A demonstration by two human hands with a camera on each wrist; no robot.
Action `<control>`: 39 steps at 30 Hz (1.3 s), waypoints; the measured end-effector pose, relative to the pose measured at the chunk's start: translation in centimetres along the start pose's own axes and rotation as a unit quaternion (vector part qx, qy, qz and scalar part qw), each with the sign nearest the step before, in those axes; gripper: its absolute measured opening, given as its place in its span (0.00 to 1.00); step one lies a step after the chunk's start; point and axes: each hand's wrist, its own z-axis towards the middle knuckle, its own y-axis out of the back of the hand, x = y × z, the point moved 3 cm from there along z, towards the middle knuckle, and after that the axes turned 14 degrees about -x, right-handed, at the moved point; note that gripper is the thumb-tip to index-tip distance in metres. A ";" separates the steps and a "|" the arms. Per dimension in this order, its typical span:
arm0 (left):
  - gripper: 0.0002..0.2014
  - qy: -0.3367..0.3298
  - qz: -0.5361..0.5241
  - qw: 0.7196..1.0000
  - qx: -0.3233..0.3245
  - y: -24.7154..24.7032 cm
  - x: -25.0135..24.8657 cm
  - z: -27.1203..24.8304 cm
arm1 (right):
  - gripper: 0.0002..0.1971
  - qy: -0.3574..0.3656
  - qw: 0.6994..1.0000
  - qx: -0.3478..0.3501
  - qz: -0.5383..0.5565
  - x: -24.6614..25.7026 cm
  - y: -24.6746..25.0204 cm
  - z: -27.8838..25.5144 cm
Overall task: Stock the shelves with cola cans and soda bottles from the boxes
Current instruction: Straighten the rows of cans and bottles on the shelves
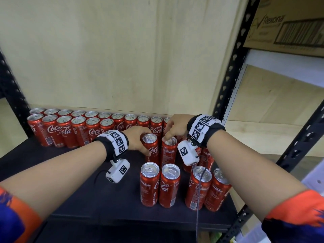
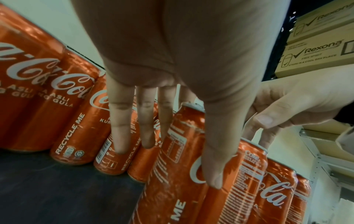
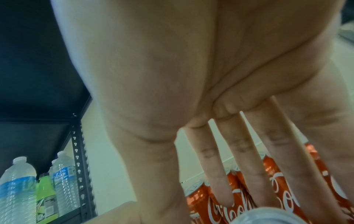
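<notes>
A person reaches both arms onto a dark shelf (image 1: 73, 181) stocked with upright red cola cans. The left hand (image 1: 138, 139) wraps its fingers and thumb around one can (image 1: 151, 149). The right hand (image 1: 175, 128) pinches the top of the neighbouring can (image 1: 168, 151), just beside it. Two rows of cans (image 1: 84, 127) line the back wall; four more stand at the front.

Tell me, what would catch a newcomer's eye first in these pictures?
Most striking are the red cola cans lined up in two rows along the back of the dark shelf, with smaller clusters standing nearer the front right. Next come the two hands: the left hand grips one upright can, and the right hand holds the top of its neighbour. Above right sits a cardboard Rexona box.
</notes>
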 end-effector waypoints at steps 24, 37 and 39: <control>0.23 0.013 0.204 0.974 -0.097 15.8 13.0 -0.4 | 0.25 0.048 0.992 -0.121 -0.006 16.4 -1.8 9.2; 0.13 -0.055 0.273 0.956 -0.087 14.0 17.6 -0.8 | 0.14 0.032 0.991 -0.111 -0.068 22.6 -8.6 12.5; 0.18 -0.066 0.281 0.953 -0.085 13.8 17.5 -0.8 | 0.14 0.032 0.989 -0.121 -0.081 22.8 -9.0 12.7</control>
